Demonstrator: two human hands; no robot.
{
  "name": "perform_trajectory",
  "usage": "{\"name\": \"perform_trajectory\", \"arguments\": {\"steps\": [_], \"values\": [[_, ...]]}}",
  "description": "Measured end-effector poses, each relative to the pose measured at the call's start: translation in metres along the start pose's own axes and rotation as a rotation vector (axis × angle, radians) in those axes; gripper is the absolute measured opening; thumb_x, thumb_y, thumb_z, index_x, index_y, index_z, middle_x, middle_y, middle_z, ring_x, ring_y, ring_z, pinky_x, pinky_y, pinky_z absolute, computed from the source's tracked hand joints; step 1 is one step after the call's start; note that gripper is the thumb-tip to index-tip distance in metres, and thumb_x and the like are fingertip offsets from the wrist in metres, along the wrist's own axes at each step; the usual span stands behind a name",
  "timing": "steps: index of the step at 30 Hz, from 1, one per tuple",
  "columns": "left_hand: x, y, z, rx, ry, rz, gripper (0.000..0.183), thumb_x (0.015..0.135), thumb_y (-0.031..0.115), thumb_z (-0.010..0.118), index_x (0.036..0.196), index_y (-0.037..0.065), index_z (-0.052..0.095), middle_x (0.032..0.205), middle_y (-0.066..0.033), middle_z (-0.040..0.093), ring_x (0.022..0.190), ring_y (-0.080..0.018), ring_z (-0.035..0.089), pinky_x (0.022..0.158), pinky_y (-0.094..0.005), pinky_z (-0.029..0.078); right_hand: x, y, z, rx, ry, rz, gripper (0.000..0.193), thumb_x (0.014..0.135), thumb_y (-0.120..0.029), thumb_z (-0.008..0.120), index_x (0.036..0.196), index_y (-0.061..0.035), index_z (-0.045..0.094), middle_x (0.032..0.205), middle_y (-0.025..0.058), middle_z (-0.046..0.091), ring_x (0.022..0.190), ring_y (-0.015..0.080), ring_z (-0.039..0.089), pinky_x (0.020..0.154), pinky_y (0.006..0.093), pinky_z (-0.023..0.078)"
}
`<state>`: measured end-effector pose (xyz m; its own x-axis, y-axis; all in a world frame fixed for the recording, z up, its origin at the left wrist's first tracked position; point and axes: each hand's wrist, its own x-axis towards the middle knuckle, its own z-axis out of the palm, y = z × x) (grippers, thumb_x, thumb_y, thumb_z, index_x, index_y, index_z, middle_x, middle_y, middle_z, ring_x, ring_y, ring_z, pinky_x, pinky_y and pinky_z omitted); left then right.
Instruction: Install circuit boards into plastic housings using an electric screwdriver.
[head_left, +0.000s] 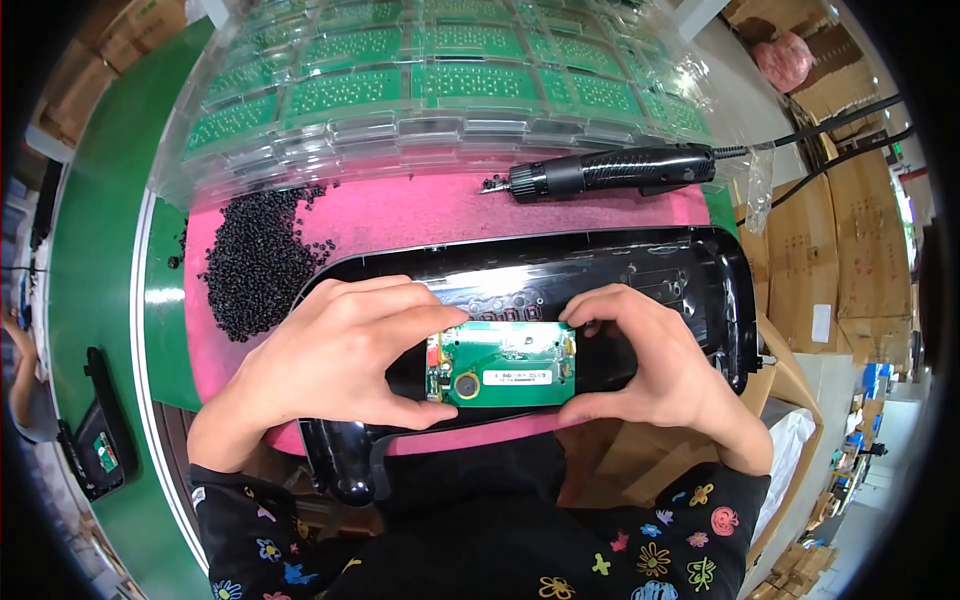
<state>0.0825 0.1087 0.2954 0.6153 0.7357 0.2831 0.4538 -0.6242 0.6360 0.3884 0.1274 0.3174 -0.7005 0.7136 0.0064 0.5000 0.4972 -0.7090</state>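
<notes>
Between my two hands is a green circuit board (510, 358) with a white label and a round buzzer-like part. My left hand (350, 350) pinches its left end, thumb at the near corner and forefinger at the far corner. The right end is gripped the same way by my right hand (650, 360). Under the board lies a large black plastic housing (410, 265), its hollow side up and its handle-like end (345, 460) toward me at the left. Part of the housing is hidden by my hands and the board.
A black electric screwdriver (610, 172) lies beyond the housing on the pink mat (410, 210). Left of it is a heap of small black screws (255, 265). Clear plastic trays of green boards (470, 85) stand at the back. Cardboard boxes (800, 250) are at the right. Another black housing (100, 430) lies far left.
</notes>
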Motion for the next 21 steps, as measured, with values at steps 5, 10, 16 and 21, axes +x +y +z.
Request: {"name": "perform_trajectory", "arguments": {"steps": [5,10,16,21], "values": [[0.004,-0.002,0.003,0.088,-0.017,-0.103,0.061,0.062,0.028,0.09,0.111,0.001,0.068,0.095,-0.011,0.069,0.084,-0.0285,0.069,0.07,-0.0364,0.057,0.009,0.021,0.01,-0.116,0.134,-0.144,0.061,0.064,-0.018,0.093,0.115,-0.0042,0.061,0.114,0.0124,0.066,0.099,0.0325,0.065,0.085,0.0387,0.055],[0.007,-0.002,0.009,0.162,-0.071,-0.184,0.064,0.065,0.03,0.089,0.117,0.003,0.064,0.107,-0.0105,0.066,0.094,-0.0294,0.069,0.075,-0.0369,0.057,0.015,0.042,0.022,-0.082,0.198,-0.192,0.063,0.062,-0.012,0.092,0.116,-0.0043,0.062,0.121,0.0142,0.063,0.107,0.0329,0.062,0.093,0.0409,0.051],[0.011,0.0,0.009,0.201,-0.118,-0.178,0.065,0.066,0.033,0.088,0.118,0.004,0.063,0.109,-0.0092,0.064,0.095,-0.029,0.068,0.073,-0.0375,0.057,0.015,0.051,0.019,-0.012,0.148,-0.196,0.065,0.063,-0.011,0.092,0.119,-0.0065,0.058,0.123,0.0132,0.059,0.109,0.0338,0.058,0.095,0.0418,0.048],[0.014,0.003,0.01,0.246,-0.156,-0.167,0.066,0.068,0.034,0.088,0.12,0.003,0.062,0.111,-0.0092,0.06,0.092,-0.0287,0.068,0.07,-0.0366,0.057,0.016,0.052,0.017,0.007,0.159,-0.173,0.062,0.06,-0.012,0.093,0.113,-0.0064,0.062,0.121,0.0127,0.06,0.105,0.0314,0.06,0.093,0.041,0.049]]}}
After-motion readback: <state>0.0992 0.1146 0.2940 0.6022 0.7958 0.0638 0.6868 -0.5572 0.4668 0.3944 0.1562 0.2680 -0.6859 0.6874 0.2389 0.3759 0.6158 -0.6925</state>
